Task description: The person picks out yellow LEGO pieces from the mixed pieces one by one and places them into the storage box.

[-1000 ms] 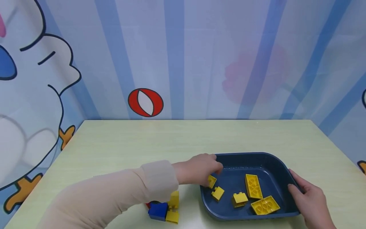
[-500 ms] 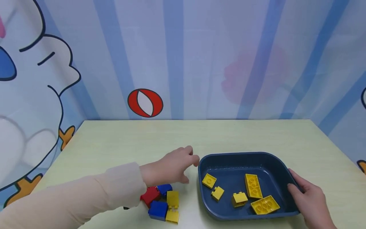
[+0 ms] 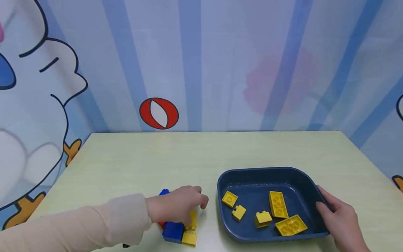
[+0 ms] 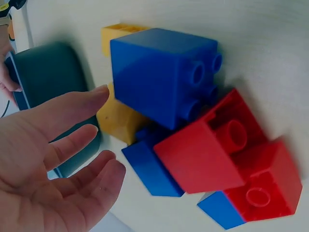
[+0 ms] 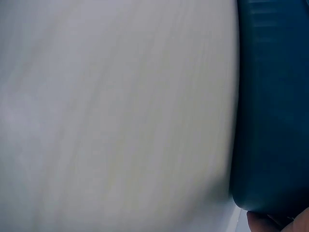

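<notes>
My left hand (image 3: 179, 203) hovers over a small heap of toy building blocks. In the left wrist view its thumb and fingers are parted, fingertips close by a yellow block (image 4: 117, 116). A large blue block (image 4: 145, 72) and a red block (image 4: 198, 159) lie beyond them in the heap. My right hand (image 3: 341, 218) grips the right end of a dark blue tray (image 3: 264, 240), thumb over the rim. Inside the tray lie several yellow blocks, among them a long one (image 3: 278, 204) and a small square one (image 3: 230, 198).
The pale table (image 3: 151, 157) runs back to a striped, cartoon-printed cloth backdrop (image 3: 214, 70). The tray's left wall stands a short way right of the heap. A second yellow block (image 3: 189, 239) lies at the heap's near side.
My left hand has drawn back from the tray's left end, leftward and toward me, over the heap. The square yellow block stays behind in the tray. My right hand keeps its hold.
</notes>
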{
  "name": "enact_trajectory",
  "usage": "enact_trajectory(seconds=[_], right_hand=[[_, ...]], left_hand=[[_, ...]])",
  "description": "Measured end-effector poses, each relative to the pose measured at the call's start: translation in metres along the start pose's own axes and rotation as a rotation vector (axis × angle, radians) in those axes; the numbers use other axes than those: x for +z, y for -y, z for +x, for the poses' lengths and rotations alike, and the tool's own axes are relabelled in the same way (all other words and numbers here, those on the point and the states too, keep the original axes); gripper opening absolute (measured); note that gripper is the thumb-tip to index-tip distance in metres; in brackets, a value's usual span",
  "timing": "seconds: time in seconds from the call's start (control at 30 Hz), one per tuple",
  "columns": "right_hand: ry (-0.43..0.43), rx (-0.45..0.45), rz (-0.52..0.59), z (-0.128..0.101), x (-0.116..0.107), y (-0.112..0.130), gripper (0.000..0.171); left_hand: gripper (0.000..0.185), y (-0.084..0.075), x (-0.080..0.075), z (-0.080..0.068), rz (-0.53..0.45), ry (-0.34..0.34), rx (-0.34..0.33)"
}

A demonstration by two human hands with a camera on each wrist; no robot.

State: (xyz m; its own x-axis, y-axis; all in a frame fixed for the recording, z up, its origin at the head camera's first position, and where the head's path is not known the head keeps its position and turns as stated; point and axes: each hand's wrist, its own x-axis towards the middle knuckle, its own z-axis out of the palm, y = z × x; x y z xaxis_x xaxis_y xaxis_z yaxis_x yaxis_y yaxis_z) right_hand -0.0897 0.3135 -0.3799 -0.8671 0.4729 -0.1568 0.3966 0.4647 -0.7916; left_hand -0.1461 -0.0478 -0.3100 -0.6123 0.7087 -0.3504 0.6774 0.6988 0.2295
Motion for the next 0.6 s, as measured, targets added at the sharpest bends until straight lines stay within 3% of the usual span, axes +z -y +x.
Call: enact_trajectory(seconds=[0.27,0.6], right_hand=[[0.003,0.01,0.012,0.0,0.0,0.001,0.05],[0.001,0.008,0.019,0.0,0.0,0.001,0.049]], left_hand=[[0.038,0.001,0.008,0.006,0.023,0.007,0.087],[0.035,0.0,0.012,0.013,0.044,0.113,0.032]])
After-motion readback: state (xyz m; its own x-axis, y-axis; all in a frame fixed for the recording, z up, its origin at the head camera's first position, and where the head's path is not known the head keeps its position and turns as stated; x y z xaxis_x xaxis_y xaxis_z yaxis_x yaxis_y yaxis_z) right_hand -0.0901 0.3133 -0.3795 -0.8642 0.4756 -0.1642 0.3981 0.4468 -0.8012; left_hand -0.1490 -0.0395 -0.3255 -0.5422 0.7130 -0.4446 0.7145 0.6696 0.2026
